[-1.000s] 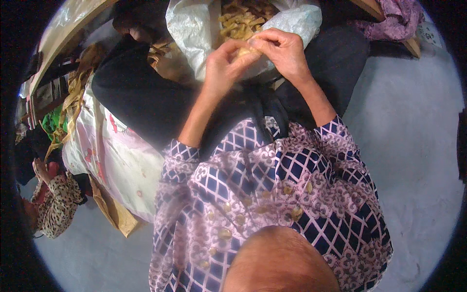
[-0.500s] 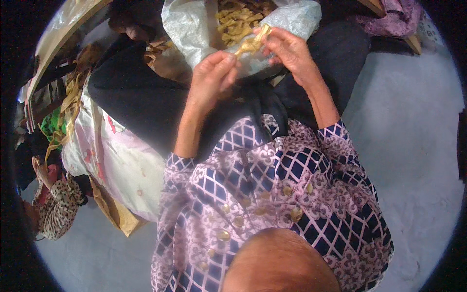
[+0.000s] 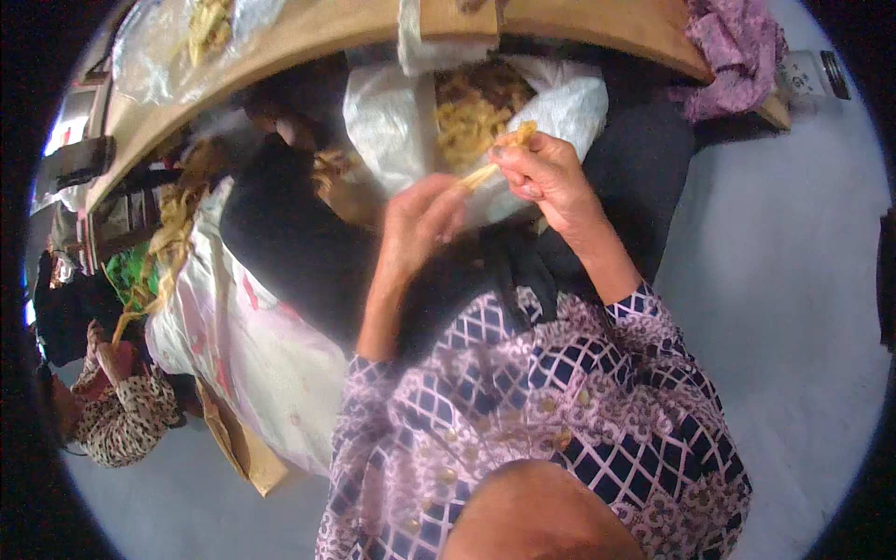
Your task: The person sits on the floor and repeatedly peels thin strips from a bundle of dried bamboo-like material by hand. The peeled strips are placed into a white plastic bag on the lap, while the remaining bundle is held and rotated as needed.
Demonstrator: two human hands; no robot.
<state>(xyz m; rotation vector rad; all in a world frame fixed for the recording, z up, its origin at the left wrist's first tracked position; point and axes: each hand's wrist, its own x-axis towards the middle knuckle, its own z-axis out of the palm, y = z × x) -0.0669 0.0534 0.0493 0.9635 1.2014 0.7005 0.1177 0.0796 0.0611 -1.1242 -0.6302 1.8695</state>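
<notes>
Yellow strip (image 3: 481,175) at upper centre of frame, spanning from hand to hand across lower side of open white sack (image 3: 383,103). Long axis slants from lower left to upper right. Right hand (image 3: 546,175) pinches it near upper, bunched end, so nearer to bunch. Left hand (image 3: 420,219) blurred at lower-left end; cannot tell whether fingers close on it. Yellow-brown pieces (image 3: 467,117) inside sack, just above strip in frame.

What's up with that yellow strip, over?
Right grip pinching yellow strip. Left grip at its left end, blurred. Strip running between them. White sack just beyond, not blocking.
</notes>
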